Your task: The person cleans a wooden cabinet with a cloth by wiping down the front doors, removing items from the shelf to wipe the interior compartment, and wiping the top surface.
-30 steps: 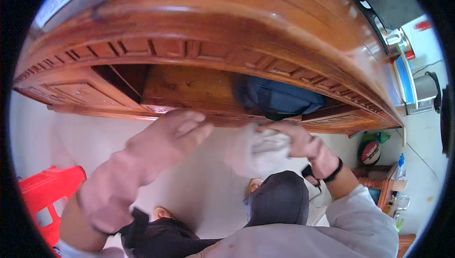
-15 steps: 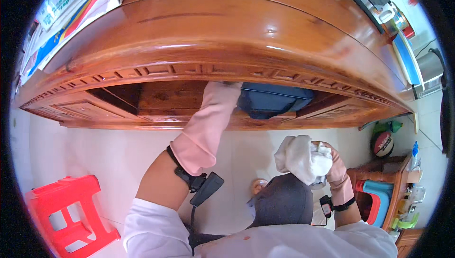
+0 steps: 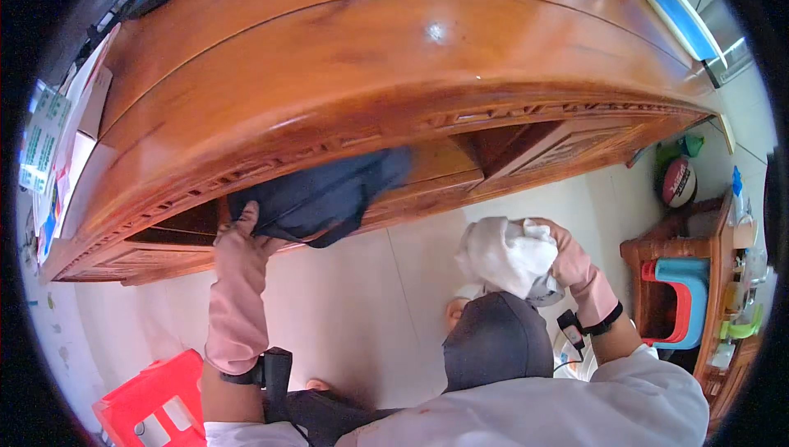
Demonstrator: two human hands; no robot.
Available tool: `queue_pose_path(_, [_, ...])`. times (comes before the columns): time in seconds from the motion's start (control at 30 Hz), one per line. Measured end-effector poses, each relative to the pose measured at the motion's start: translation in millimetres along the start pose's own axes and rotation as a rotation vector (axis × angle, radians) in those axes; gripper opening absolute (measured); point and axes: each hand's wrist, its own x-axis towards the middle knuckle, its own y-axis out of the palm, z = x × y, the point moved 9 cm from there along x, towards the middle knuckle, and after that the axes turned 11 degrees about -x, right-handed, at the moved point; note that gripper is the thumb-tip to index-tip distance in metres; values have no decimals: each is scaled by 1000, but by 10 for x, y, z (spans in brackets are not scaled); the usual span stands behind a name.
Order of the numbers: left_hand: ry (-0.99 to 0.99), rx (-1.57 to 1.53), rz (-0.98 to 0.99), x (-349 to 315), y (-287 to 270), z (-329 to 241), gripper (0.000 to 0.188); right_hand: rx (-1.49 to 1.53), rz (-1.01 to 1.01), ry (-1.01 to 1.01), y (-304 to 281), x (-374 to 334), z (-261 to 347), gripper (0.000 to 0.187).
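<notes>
In the open compartment of the wooden cabinet (image 3: pixel 329 44) lies a dark blue fabric bag (image 3: pixel 329 200), sagging a little over the compartment's front edge. At its left end, my left hand (image 3: pixel 243 229) is closed on the fabric; some fingertips are hidden against it. A bunched white cloth (image 3: pixel 503 254) is held up in front of my body on the right, apart from the cabinet. My right hand (image 3: pixel 559 250) grips that cloth from its right side. Pink covers reach over both my wrists and forearms.
A red plastic stool (image 3: pixel 156 398) stands on the floor at lower left. At right are a ball (image 3: pixel 679 182) and a small wooden cabinet (image 3: pixel 670 237) holding red and blue stools. A white box (image 3: pixel 86 118) sits on the cabinet top's left end.
My left hand has shifted from the bag's left side inside the compartment out to the left, and the bag has slid left with it. The right hand still holds the white cloth.
</notes>
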Motion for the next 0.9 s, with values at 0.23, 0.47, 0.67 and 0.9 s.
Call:
queue_pose_path(0.23, [-56,0,-107,237,-464,-216,25,-119,-48,-380,376,436,802,69])
queue_pose_path(0.47, [-6,92,-77,323,-399,-416,26,-1417,-277,-308,1014,1512,1353,71])
queue_pose_path(0.67, [-25,38,-32,540,-501,-418,32,-1680,-224,-614,1319,1501,834,57])
queue_pose_path(0.9, [48,277,-6,432,-184,-391,33,-1669,-123,-682,705,982,725,45])
